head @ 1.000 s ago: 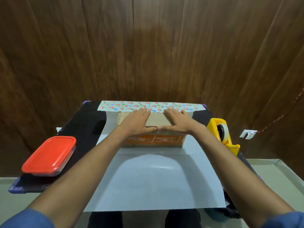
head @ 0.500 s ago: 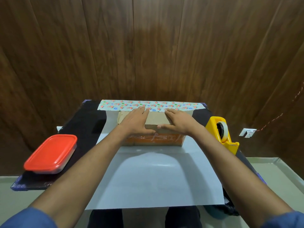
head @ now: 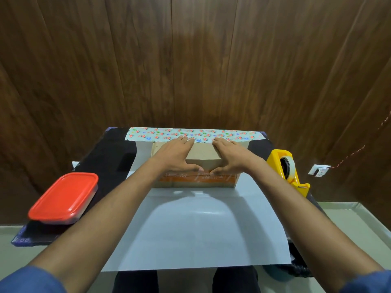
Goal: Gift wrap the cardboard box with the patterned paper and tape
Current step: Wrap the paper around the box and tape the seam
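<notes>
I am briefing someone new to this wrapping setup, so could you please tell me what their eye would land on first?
Probably the two hands, left hand and right hand, pressing flat on the cardboard box at the table's centre. Next, the floral strip of patterned paper folded up behind the box. Then the red-lidded container at left and the yellow tape dispenser at right.

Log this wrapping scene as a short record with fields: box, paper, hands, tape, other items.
box: cardboard box lies on the paper, top bare
paper: patterned paper spread white side up; floral far edge folded up behind the box
left hand: flat on the box top, fingers straight
right hand: flat on the box top, fingers straight
tape: yellow tape dispenser right of the box, untouched
other: red-lidded container at the left
</notes>
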